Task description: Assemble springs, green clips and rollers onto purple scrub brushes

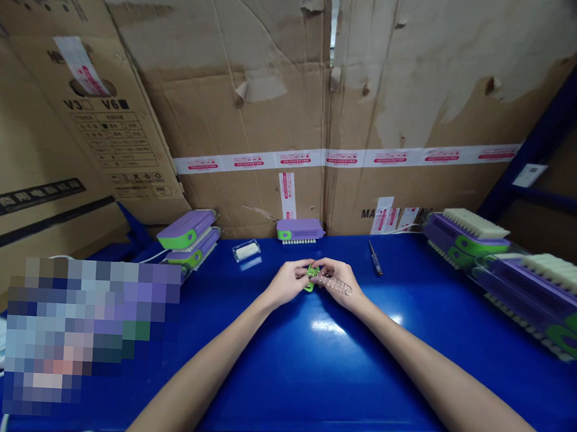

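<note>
A small green plastic part point(309, 286) is pinched between the fingertips of both my hands, above the middle of the blue table. My left hand point(289, 282) is closed on its left side. My right hand point(342, 277) is closed at its upper right side. From the part, a clear strip of linked rings point(336, 284) runs right across my right palm. The fingers partly cover the green part, so its exact shape is hidden.
A purple-and-green brush-like block point(301, 229) stands at the back of the blue table point(280, 370). Similar blocks are stacked at left point(187, 230) and right point(466, 235). A screwdriver point(376, 259) and a clear case with a white piece point(247, 250) lie nearby. Cardboard point(255, 111) walls the back.
</note>
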The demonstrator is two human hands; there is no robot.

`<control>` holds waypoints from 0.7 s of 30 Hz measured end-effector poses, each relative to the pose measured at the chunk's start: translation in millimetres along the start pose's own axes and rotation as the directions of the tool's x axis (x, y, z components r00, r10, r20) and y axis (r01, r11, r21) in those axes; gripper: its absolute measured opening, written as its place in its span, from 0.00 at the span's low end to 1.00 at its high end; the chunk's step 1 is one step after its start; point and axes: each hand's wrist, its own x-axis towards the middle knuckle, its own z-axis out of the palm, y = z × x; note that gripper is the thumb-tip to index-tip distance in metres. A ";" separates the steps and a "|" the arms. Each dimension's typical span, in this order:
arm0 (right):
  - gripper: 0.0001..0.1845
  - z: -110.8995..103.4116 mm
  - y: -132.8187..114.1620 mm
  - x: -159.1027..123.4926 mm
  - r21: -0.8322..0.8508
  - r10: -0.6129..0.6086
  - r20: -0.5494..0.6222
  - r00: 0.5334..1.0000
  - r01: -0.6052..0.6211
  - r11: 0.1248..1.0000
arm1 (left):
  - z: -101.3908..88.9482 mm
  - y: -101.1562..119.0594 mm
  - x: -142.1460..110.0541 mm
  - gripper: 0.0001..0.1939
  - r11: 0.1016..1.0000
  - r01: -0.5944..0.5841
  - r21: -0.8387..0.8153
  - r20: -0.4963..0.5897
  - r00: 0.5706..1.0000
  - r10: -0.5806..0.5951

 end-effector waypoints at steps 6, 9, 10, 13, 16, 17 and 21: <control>0.11 -1.9 1.2 2.2 -0.036 -0.011 0.020 1.000 0.012 0.999 | 1.2 3.3 -0.7 0.29 0.998 0.043 -0.054 0.004 0.999 -0.043; 0.10 -3.2 1.4 2.8 -0.042 -0.015 0.036 0.999 0.017 0.999 | 1.8 4.1 -1.4 0.31 0.996 0.058 -0.061 0.017 0.998 -0.057; 0.10 -3.8 1.2 2.8 -0.046 -0.012 0.042 0.999 0.014 0.999 | 2.0 4.4 -1.7 0.32 0.996 0.064 -0.062 0.018 0.998 -0.063; 0.10 -6.1 -0.3 2.6 -0.065 -0.003 0.069 0.998 0.007 0.998 | 2.2 6.1 -3.1 0.35 0.993 0.087 -0.077 0.015 0.996 -0.086; 0.11 -8.1 -2.7 2.3 -0.043 -0.007 0.118 0.993 0.012 0.999 | 1.3 7.8 -4.6 0.34 0.990 0.094 -0.105 0.022 0.996 -0.092; 0.11 -8.5 -3.8 2.2 -0.019 -0.001 0.128 0.992 0.003 1.000 | 0.7 8.1 -5.0 0.34 0.989 0.093 -0.115 0.026 0.996 -0.091; 0.11 -9.1 -9.8 1.1 0.072 0.071 0.123 0.990 -0.080 0.994 | -2.0 6.5 -5.3 0.40 0.983 0.095 -0.155 0.060 0.994 -0.086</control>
